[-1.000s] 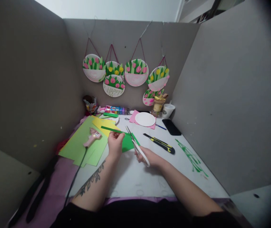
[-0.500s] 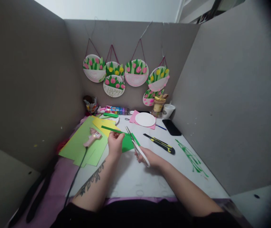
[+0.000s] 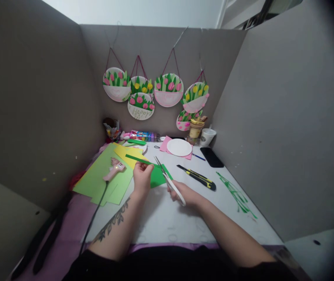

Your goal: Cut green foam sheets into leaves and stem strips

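Note:
My left hand (image 3: 143, 175) pinches a narrow dark green paper strip (image 3: 136, 159) that sticks out to the left above the yellow paper. White-handled scissors (image 3: 176, 192) are in my right hand (image 3: 181, 192), their blades pointing up and left, near the strip's right end. The blades look slightly parted. Beneath and between the hands lies a dark green sheet (image 3: 157, 177) on the white table (image 3: 167, 226). Whether the blades touch the strip cannot be made out.
Left are light green sheets (image 3: 92, 181), yellow paper (image 3: 123, 151) and a corded pink glue gun (image 3: 116, 171). Right lie a cutter (image 3: 200, 179), a phone (image 3: 212, 157) and green scraps (image 3: 235, 195). A white plate (image 3: 179, 147) and a cup (image 3: 207, 137) stand farther back.

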`<move>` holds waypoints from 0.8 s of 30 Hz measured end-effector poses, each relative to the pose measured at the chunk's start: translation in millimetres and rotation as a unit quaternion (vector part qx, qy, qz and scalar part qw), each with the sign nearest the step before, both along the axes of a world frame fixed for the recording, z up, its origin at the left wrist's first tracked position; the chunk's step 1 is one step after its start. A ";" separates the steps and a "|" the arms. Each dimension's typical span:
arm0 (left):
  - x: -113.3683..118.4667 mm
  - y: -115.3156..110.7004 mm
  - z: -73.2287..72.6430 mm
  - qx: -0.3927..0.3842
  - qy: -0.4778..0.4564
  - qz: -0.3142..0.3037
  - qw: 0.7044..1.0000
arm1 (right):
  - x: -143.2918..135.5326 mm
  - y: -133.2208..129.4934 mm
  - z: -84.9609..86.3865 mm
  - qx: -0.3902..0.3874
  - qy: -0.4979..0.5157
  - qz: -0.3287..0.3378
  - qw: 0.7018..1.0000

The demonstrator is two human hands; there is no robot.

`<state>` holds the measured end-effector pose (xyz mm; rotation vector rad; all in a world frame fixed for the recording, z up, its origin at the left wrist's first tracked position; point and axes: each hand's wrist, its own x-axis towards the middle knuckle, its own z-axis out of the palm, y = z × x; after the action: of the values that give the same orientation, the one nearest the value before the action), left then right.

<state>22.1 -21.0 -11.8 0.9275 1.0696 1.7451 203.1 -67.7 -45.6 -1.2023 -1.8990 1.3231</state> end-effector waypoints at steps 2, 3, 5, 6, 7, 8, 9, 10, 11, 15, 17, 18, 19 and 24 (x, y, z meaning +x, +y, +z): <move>-0.3 0.2 0.2 0.000 -0.002 -0.001 1.000 | 1.1 0.2 0.4 0.002 0.004 0.002 1.000; -0.6 0.2 0.3 0.000 -0.003 -0.001 1.000 | 1.7 0.3 0.4 0.005 0.005 0.006 1.000; -1.2 0.2 0.8 0.002 0.001 -0.001 1.000 | 3.2 0.8 0.1 0.012 0.004 0.015 1.000; -1.7 0.2 1.0 0.004 0.006 0.000 1.000 | 4.0 1.1 -0.4 0.013 0.003 0.019 1.000; -2.2 0.2 1.2 0.008 0.013 0.002 1.000 | 4.7 1.4 -1.1 0.012 0.004 0.022 1.000; -2.6 0.3 1.3 0.012 0.020 0.003 1.000 | 5.5 1.8 -2.0 0.008 0.005 0.024 1.000; -3.0 0.3 1.4 0.015 0.026 0.003 1.000 | 6.2 2.2 -3.0 0.005 0.006 0.025 1.000; -3.4 0.4 1.4 0.017 0.030 0.003 0.999 | 6.9 2.6 -4.2 0.003 0.009 0.025 1.000; -3.6 0.6 1.3 0.018 0.033 0.003 0.999 | 7.6 3.0 -5.3 0.001 0.013 0.025 1.000; -3.6 0.8 1.3 0.015 0.034 0.005 0.999 | 10.5 5.0 -8.0 -0.015 0.026 0.026 0.999; -3.4 0.5 1.7 0.017 0.032 0.001 0.999 | 12.3 6.0 -8.0 -0.020 0.022 0.032 0.999; -3.4 0.2 2.0 0.018 0.032 -0.001 0.999 | 13.2 6.5 -7.7 -0.015 0.020 0.036 0.999; -3.3 -0.2 2.4 0.018 0.033 -0.003 0.999 | 14.2 6.8 -7.4 -0.008 0.018 0.038 0.999; -3.3 -2.2 4.8 0.016 0.034 -0.008 0.999 | 18.5 6.3 -6.3 0.014 0.022 0.048 0.998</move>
<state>18.8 -23.2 -6.9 1.0186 1.0773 1.7340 221.6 -61.4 -51.9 -1.0710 -1.9589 1.3568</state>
